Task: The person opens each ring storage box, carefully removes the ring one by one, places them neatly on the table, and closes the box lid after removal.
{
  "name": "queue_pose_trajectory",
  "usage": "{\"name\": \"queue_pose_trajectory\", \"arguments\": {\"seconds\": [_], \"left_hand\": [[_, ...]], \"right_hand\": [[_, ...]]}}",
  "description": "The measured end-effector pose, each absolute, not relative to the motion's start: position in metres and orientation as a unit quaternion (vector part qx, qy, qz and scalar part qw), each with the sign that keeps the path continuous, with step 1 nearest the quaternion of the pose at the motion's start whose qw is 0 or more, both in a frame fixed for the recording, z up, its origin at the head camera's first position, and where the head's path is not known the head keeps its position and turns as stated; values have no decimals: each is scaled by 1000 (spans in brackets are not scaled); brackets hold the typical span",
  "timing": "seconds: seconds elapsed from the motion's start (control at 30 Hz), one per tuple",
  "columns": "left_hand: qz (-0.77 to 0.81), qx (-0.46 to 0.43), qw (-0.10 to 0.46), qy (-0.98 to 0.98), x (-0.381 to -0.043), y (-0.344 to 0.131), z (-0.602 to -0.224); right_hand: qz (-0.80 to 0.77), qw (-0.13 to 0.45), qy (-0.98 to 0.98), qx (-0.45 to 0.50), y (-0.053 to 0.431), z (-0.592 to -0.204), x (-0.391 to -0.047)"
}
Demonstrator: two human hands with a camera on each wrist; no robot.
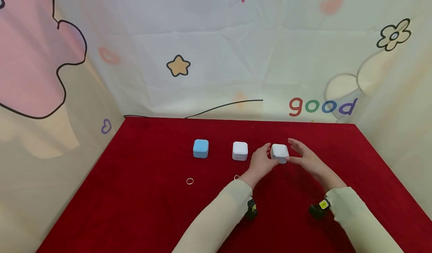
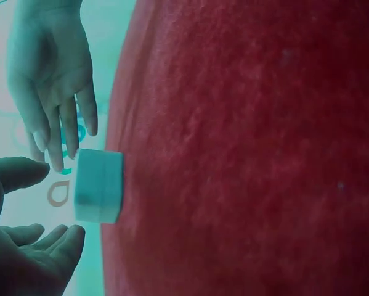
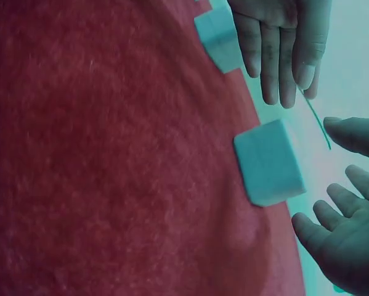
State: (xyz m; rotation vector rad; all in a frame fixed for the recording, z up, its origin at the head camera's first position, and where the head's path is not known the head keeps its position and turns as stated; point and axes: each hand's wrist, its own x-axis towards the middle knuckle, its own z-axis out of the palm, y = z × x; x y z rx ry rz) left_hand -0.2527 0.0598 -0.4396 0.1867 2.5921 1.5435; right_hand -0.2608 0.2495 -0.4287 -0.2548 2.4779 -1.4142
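A small white box (image 1: 279, 153) with rounded corners stands on the red cloth, at the right end of a row. My left hand (image 1: 261, 162) is at its left side, fingers loosely spread. On the opposite side is my right hand (image 1: 309, 162), its thumb near the front corner and the other fingers held off to the right. Both wrist views show the box (image 2: 99, 186) between the two hands, with relaxed fingers not wrapped round it. Just left of my left hand stands a second white box (image 1: 240, 151).
Farther left in the row is a light blue box (image 1: 200, 148). A thin ring (image 1: 190, 181) lies in front of it; another small ring (image 1: 236, 177) is partly hidden by my left wrist. Printed curtains (image 1: 216, 58) border the red cloth (image 1: 135, 208) at the back and sides.
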Motion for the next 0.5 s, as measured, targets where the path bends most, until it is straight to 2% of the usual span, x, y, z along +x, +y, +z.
{"name": "queue_pose_trajectory", "arguments": {"seconds": [0.5], "left_hand": [[506, 33, 44, 861, -259, 76, -461]], "right_hand": [[-505, 174, 838, -113, 254, -441, -276]]}}
